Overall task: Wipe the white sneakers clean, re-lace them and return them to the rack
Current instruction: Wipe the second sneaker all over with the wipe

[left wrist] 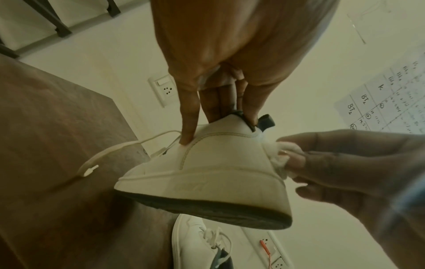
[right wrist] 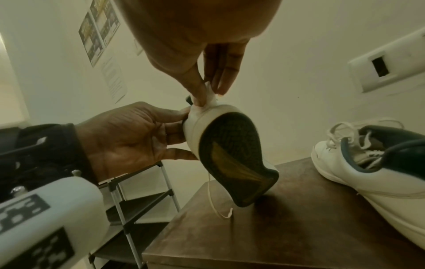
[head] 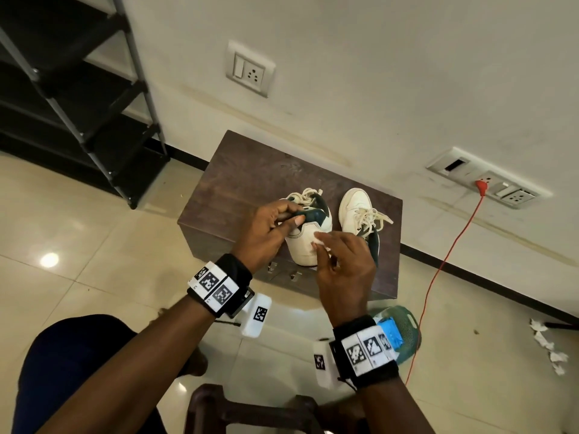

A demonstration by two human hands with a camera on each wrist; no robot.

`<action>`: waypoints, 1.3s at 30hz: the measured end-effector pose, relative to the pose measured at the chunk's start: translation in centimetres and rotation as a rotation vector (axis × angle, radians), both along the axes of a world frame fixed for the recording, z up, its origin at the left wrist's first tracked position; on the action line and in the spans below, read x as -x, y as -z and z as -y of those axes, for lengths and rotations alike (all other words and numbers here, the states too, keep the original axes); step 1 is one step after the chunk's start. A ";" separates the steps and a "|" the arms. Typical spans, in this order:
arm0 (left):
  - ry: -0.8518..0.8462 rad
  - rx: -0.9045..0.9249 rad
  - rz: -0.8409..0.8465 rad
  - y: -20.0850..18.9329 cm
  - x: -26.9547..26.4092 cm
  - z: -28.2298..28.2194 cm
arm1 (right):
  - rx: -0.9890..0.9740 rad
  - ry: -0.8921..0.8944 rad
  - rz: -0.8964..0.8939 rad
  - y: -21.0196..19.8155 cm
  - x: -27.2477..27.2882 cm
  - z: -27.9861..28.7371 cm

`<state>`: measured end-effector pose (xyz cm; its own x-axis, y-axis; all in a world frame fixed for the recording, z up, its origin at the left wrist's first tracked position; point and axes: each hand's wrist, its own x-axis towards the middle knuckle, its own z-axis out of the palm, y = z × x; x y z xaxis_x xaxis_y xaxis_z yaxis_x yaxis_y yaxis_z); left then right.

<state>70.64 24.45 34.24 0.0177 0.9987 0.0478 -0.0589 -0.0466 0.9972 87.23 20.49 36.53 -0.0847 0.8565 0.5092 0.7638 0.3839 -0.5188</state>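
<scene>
A white sneaker with a dark green collar (head: 308, 236) (left wrist: 216, 163) (right wrist: 230, 151) is tipped up with its heel raised and its toe on the brown wooden chest (head: 250, 173). My left hand (head: 275, 227) (left wrist: 218, 102) (right wrist: 138, 136) grips it at the collar. My right hand (head: 338, 255) (left wrist: 322, 160) (right wrist: 207, 87) pinches a small white wipe (head: 321, 241) (left wrist: 284, 154) (right wrist: 210, 98) against the heel. The second white sneaker (head: 360, 217) (left wrist: 197, 242) (right wrist: 368, 163) rests on the chest to the right, its cream laces loose.
A black tiered shoe rack (head: 78, 89) (right wrist: 142, 205) stands at the left by the wall. An orange cable (head: 445, 261) runs from a wall socket (head: 488, 183) to the floor. A green basket (head: 404, 327) sits by my right wrist. Crumpled tissues (head: 548, 349) lie on the tiles.
</scene>
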 end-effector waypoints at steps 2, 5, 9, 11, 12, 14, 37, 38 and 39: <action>0.016 -0.008 -0.017 -0.3 -0.3 -0.2 | 0.001 0.038 -0.059 -0.3 0.7 -1.2; 0.023 -0.025 -0.019 -0.9 -0.5 -0.4 | -0.045 0.075 -0.140 -1.2 2.2 -2.8; -0.004 -0.014 -0.025 -1.0 -0.4 -0.6 | -0.028 0.099 -0.091 -1.2 1.9 -2.1; -0.021 -0.009 -0.049 -1.0 -0.5 -0.6 | 0.020 0.079 -0.019 -0.5 1.0 -0.4; -0.019 -0.006 -0.045 -0.9 -0.6 -0.6 | 0.051 0.063 0.005 -0.3 0.4 0.6; -0.006 -0.007 -0.023 -0.6 -0.7 -0.8 | 0.077 0.041 0.035 0.0 -0.6 2.3; -0.042 0.027 -0.050 -1.2 2.6 -2.1 | 0.098 0.040 -0.213 -0.3 -0.6 0.9; -0.045 0.033 -0.030 -1.1 2.8 -2.2 | 0.102 0.023 -0.244 -0.8 -0.4 1.0; -0.043 0.036 -0.020 -1.0 2.9 -2.4 | 0.103 0.003 -0.264 -1.3 -0.3 1.0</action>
